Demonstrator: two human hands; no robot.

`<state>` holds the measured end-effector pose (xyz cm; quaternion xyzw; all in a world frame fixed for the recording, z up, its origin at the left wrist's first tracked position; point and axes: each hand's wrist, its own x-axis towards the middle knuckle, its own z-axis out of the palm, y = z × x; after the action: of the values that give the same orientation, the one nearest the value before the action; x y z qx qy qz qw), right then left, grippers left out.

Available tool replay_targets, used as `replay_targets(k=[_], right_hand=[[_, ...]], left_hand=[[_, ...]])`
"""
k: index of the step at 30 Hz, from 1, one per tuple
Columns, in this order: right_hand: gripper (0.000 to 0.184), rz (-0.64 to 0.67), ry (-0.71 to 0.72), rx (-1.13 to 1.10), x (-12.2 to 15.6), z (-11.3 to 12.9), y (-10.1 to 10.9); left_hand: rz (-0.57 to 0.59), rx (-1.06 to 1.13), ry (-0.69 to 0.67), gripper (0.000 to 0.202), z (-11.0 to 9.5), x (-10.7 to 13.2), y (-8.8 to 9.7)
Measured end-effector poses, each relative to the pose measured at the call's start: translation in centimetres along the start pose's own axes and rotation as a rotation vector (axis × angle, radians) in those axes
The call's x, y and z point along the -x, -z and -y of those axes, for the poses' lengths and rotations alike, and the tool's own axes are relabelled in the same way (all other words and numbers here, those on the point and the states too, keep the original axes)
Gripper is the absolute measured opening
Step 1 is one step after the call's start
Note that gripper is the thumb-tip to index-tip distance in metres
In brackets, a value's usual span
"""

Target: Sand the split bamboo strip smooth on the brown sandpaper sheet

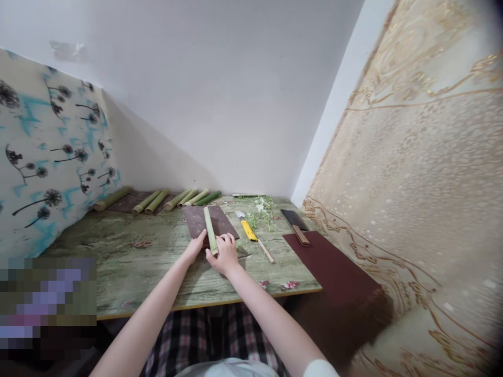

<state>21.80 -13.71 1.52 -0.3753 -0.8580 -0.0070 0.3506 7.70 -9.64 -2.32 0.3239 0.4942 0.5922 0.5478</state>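
A pale green bamboo piece [210,226] lies lengthwise over a dark brown sheet [192,219] that looks like sandpaper. My right hand [225,255] is closed around the near end of the bamboo. At the sheet's near left edge, my left hand [195,247] pinches it, thumb on top and beside the bamboo; its other fingers are mostly hidden. To the right of my hands lies a yellow utility knife [248,230], with a thin wooden strip [265,250] close to its near end.
Several bamboo pieces [157,201] lie along the back left, some on another brown sheet [128,203]. Green sprigs [261,214] are behind the knife. At right are a dark flat piece [294,219], a brown block [301,235] and a maroon sheet [334,267]. Patterned curtain [408,157] borders the right.
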Motion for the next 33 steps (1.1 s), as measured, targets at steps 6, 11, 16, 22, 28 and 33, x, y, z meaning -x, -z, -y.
replay_targets(k=[6, 11, 16, 22, 28, 33], right_hand=[[0.043, 0.006, 0.031, -0.037, 0.0, 0.0, -0.2], [0.051, 0.025, 0.013, 0.016, 0.0, 0.1, -0.4], [0.058, 0.023, -0.027, 0.082, 0.0, -0.2, -0.8], [0.060, 0.013, 0.001, 0.057, 0.0, -0.1, -0.6], [0.063, 0.005, 0.053, -0.001, -0.2, 0.0, -0.3], [0.063, 0.001, 0.068, -0.004, -0.3, 0.0, -0.2]], left_hand=[[-0.042, 0.058, -0.017, 0.034, -0.4, 0.1, 0.0], [-0.050, 0.005, 0.013, 0.034, -0.7, 0.3, -0.2], [-0.051, -0.196, -0.005, 0.035, -1.0, 1.1, -0.2], [-0.100, -0.238, -0.030, 0.034, -0.6, 0.6, 0.3], [-0.092, -0.119, -0.039, 0.027, -0.1, -0.3, 0.5], [-0.115, -0.218, -0.049, 0.020, -0.5, 0.0, 0.6]])
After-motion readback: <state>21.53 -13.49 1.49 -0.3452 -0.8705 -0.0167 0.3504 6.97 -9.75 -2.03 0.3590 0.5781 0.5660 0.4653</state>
